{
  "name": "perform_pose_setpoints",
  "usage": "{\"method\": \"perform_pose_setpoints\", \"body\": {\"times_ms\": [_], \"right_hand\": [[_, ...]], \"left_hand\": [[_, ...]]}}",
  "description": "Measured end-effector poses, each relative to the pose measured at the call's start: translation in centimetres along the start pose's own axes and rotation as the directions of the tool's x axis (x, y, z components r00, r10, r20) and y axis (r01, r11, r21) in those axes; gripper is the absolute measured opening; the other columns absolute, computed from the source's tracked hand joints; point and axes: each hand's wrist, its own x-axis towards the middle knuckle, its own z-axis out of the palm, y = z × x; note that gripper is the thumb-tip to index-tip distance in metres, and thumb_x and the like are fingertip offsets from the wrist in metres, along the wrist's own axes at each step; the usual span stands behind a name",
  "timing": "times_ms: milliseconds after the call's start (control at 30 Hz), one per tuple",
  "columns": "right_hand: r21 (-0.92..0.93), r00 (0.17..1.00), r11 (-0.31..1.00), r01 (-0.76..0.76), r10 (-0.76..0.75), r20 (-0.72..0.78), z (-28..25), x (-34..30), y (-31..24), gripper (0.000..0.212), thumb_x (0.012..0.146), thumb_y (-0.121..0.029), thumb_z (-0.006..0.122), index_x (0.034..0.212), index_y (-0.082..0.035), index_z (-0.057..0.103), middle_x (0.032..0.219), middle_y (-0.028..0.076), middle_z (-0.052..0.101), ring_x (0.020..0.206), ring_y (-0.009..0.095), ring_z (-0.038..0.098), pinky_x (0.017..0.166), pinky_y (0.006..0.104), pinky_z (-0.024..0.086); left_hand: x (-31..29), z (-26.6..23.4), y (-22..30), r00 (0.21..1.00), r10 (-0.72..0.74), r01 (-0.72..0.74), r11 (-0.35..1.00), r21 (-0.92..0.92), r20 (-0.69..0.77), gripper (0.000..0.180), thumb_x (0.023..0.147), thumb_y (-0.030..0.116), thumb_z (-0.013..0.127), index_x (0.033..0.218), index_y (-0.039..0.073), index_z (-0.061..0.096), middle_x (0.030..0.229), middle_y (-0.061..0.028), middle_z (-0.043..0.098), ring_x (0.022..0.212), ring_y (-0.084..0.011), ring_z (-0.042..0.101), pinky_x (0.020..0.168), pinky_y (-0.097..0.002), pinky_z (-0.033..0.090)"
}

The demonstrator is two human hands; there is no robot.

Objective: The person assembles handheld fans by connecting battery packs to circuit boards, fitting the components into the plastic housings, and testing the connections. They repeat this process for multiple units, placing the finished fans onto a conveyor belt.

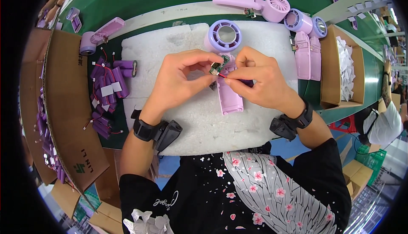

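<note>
Between finger and thumb my left hand (180, 78) pinches a small green circuit board (216, 68), tilted above the work pad. My right hand (263, 78) is closed on a thin red battery wire (222, 76) that meets the board's lower edge. Part of a purple battery (247, 82) shows beneath my right fingers; the rest is hidden. Under both hands lies a handheld fan, its round lilac fan head (223, 36) at the far end and its opened pink handle shell (230, 102) pointing toward me. The fingers hide where wire and board meet.
A white foam pad (195, 127) lies under the work. Purple batteries with leads (106, 81) are piled left, beside a tall cardboard box (70, 106). More fans (275, 8) and pink shells (308, 57) lie far and right, near a carton of white pieces (346, 68).
</note>
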Motion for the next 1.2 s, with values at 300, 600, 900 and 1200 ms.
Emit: {"method": "perform_pose_setpoints", "body": {"times_ms": [300,600,900,1200], "right_hand": [[0.005,0.997,1.000,0.007,-0.006,-0.079,0.9,-0.3,0.5,0.022,0.071,-0.002,0.077,0.092,-0.002,0.071,0.085,0.007,0.061,0.055,0.012,0.056,0.050,0.0256,0.044],[-0.013,0.985,1.000,-0.006,0.004,-0.175,1.0,0.1,0.0,0.035,0.069,0.000,0.078,0.103,-0.003,0.069,0.095,0.008,0.066,0.055,0.009,0.057,0.052,0.0231,0.047],[-0.007,0.987,0.999,-0.041,0.039,-0.155,0.8,0.2,0.0,0.037,0.068,0.000,0.078,0.104,-0.003,0.070,0.095,0.008,0.066,0.054,0.008,0.056,0.051,0.0225,0.046],[-0.060,0.979,0.997,-0.048,0.035,-0.200,1.1,0.2,-0.1,0.036,0.066,-0.002,0.081,0.101,-0.004,0.070,0.094,0.008,0.067,0.054,0.008,0.058,0.050,0.0224,0.046]], "left_hand": [[-0.1,0.4,0.8,0.997,0.024,-0.040,0.977,0.207,0.080,0.034,0.076,-0.007,0.063,0.110,-0.004,0.065,0.106,-0.0103,0.067,0.089,-0.0141,0.061,0.082,-0.0301,0.051],[-0.2,0.7,0.4,1.000,-0.014,0.015,0.992,0.125,-0.008,0.034,0.077,-0.006,0.064,0.111,-0.005,0.064,0.100,-0.0087,0.066,0.087,-0.0132,0.061,0.081,-0.0282,0.052],[-0.2,1.1,1.0,0.994,0.000,0.021,0.982,0.187,-0.111,0.028,0.074,-0.004,0.068,0.102,-0.006,0.069,0.090,-0.0119,0.070,0.076,-0.0151,0.069,0.073,-0.0271,0.057],[-0.4,1.5,1.2,0.985,0.000,0.028,0.987,0.161,-0.170,0.027,0.074,-0.004,0.068,0.101,-0.005,0.070,0.093,-0.0135,0.071,0.078,-0.0169,0.070,0.072,-0.0273,0.058]]}}
